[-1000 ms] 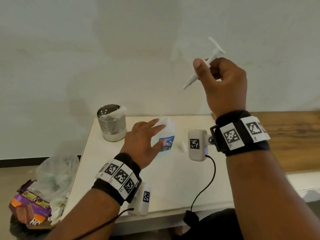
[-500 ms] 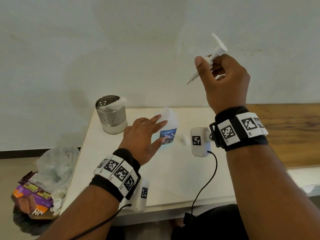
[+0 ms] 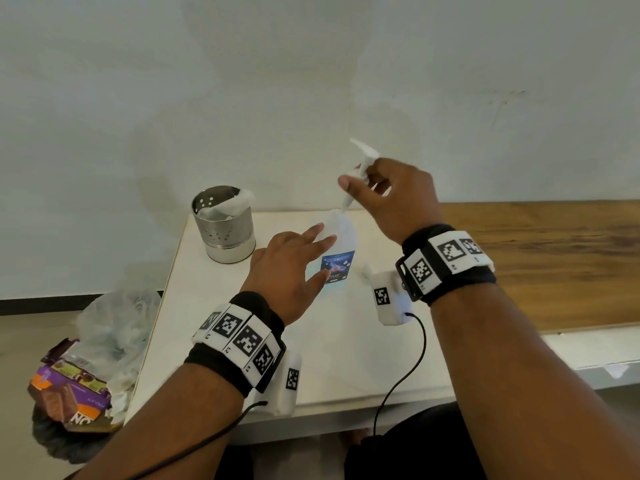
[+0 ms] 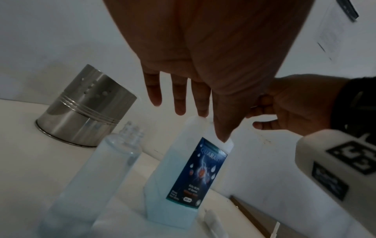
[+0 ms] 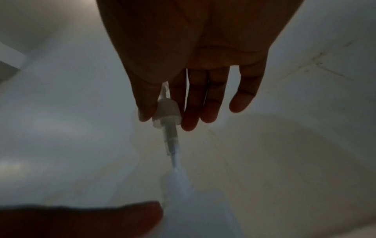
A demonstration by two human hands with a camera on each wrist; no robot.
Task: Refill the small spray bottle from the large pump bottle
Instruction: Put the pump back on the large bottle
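On the white surface [image 3: 311, 358] by a pale wall, the left hand [image 3: 287, 271] reaches, fingers [image 4: 180, 103] straight, touching the large pump bottle [image 4: 189, 177]. The right hand [image 3: 394, 199] pinches the pump head [image 5: 167, 112], tube tip just above the bottle's neck. The uncapped small spray bottle [image 4: 97, 177] stands left of the reaching fingers; misaiming the tube could tip either bottle.

I count two bottles on my table [image 3: 214, 341]: one large pump bottle [image 4: 189, 175] with a blue label and one small spray bottle [image 4: 97, 173], clear, nearer left. One pump head [image 3: 360, 168], pinched in my right hand [image 3: 398, 199]. One steel canister [image 3: 225, 226], far left. One left hand [image 3: 287, 271]. Two wrist bands, two wrist cameras.
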